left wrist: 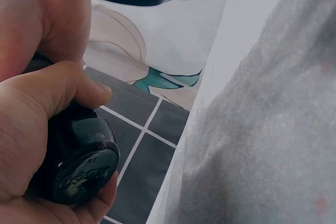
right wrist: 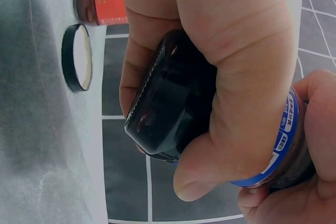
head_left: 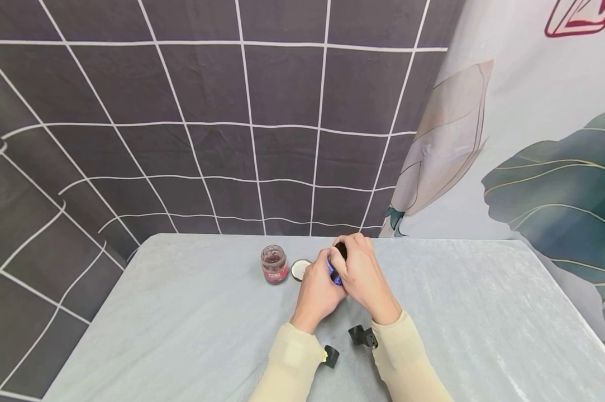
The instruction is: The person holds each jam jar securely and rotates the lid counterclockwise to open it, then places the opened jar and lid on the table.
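Observation:
Both hands hold a blue-labelled jar [head_left: 334,274] between them, above the table. The left hand [head_left: 318,293] grips its lower part. In the left wrist view, the jar's dark glass base [left wrist: 86,177] shows raised marks beneath the left thumb. My right hand [head_left: 365,276] wraps round the glossy black end [right wrist: 170,100], which has a serrated edge; whether this is a lid cannot be told. To the left stands an open glass jar [head_left: 274,265] with a red label and dark contents. Between it and the left hand lies a lid [head_left: 300,269], white inside up.
A pale grey cloth covers the table [head_left: 196,312]. Behind it hangs a dark cloth with white grid lines [head_left: 206,151], and at right a leaf-patterned curtain [head_left: 463,206]. Black wrist cameras [head_left: 330,356] sit on both forearms.

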A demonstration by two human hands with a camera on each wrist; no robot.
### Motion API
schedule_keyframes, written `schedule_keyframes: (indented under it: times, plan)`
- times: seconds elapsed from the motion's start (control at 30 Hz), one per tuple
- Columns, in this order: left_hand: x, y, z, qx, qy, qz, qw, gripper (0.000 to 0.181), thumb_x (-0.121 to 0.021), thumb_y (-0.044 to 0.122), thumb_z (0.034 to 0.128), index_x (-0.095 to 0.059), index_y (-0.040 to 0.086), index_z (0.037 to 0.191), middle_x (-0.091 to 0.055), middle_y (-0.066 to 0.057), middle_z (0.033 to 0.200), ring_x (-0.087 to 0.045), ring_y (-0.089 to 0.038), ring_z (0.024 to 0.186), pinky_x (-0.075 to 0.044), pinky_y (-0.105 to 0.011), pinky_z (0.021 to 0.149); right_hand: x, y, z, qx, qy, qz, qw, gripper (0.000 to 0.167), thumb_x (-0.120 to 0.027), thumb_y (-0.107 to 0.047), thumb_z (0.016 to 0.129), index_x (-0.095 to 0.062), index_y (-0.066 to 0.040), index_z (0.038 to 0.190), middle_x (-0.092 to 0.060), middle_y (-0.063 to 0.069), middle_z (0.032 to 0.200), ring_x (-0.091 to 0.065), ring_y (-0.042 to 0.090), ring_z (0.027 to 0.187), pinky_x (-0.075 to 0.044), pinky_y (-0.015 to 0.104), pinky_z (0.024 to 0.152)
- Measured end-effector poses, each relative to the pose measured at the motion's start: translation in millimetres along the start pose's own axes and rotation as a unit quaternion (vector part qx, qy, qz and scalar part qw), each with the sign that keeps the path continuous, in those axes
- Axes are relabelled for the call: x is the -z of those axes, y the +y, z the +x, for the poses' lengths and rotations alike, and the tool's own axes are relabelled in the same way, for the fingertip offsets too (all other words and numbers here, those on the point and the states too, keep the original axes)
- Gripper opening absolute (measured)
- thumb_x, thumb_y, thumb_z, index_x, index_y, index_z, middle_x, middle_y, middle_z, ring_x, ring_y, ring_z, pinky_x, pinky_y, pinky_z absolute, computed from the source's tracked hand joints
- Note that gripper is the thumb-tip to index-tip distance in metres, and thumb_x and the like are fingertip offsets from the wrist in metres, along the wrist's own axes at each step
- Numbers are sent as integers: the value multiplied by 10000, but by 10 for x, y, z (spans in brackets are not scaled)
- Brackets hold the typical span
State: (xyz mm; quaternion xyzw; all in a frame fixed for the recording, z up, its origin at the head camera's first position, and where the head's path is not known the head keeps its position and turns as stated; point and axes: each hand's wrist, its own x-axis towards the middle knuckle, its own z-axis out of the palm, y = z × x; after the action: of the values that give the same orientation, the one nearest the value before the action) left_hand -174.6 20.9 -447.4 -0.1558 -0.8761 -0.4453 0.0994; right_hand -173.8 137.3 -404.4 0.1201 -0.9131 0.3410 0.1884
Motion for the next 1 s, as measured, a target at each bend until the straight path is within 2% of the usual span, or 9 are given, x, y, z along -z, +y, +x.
schedule_keyframes:
  times: [1.0]
  plan:
    - [-8, -11, 9, 152, -109, -81, 9998, 609, -821, 189, 726, -577, 50, 1267, -713, -133, 1121, -691, -263, 997, -544, -402, 875, 4, 19, -3, 78, -83, 21, 9999, 209, -556, -186, 986, -666, -14, 1026, -579, 133, 1013, -450, 305, 932, -402, 415, 798]
